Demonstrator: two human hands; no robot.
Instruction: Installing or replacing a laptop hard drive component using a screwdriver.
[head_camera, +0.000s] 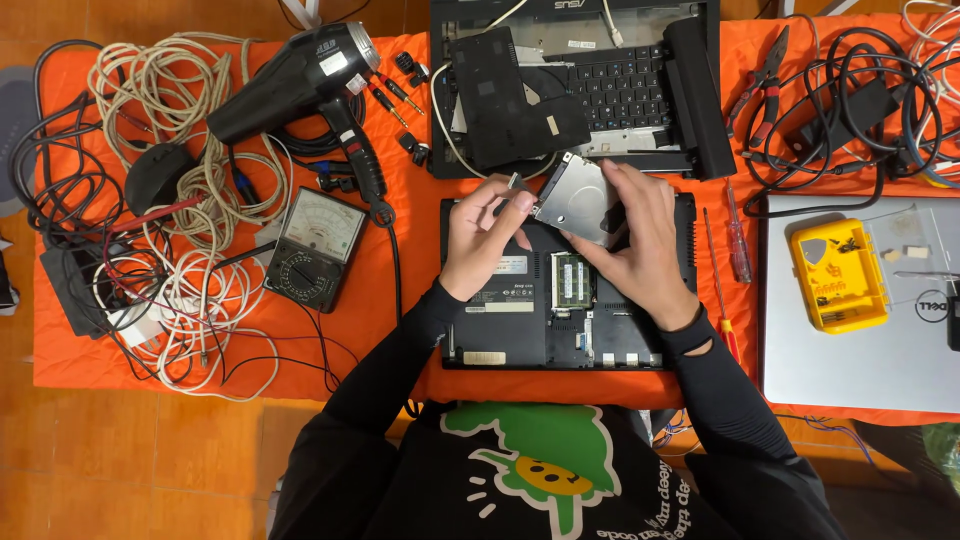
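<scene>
2 hands (560, 235) closed on flat silver metal hard drive (580, 198), above opened black laptop underside (520, 320), orange-covered table (400, 300)

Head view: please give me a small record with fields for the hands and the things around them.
left hand: grips the left edge of the silver drive
right hand: holds the silver drive from the right side
below the hands: open black laptop base, memory module showing
surface: orange cloth
left side: black hair dryer, analog multimeter, tangled cables
right side: silver laptop with yellow parts box, red screwdrivers, pliers
</scene>
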